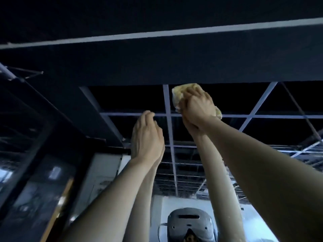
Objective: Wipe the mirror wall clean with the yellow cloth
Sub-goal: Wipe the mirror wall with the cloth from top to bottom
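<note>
Both arms are raised against the mirror wall (236, 102), and each forearm is doubled by its reflection in the glass.

The right hand (197, 105) is the higher of the two. Its fingers are curled over the yellow cloth (178, 95), gripping it in a bunched wad and holding it against the glass. The cloth sits at the very top of the mirror, its upper edge touching the lower edge of the dark overhead beam (157, 67) that runs across the view. Most of the cloth shows above and to the left of the knuckles. A small corner of it pokes out below the hand on the right side, near the wrist.

The left hand (146, 135) is lower and to the left of the cloth, apart from it and not touching it. It holds nothing: the fingers are straight and held together, pointing up, and their tips meet their own reflection on the glass. A vertical bar of the reflected ceiling grid (258, 103) shows in the gap between the two hands.

The mirror reflects a dark ceiling crossed by pale grid bars. At the bottom, between the arms, it reflects the grey head-worn camera rig (189, 224). To the left of the mirror stands a dark framed glass panel (35, 172) with blurred bright patches in it.
</note>
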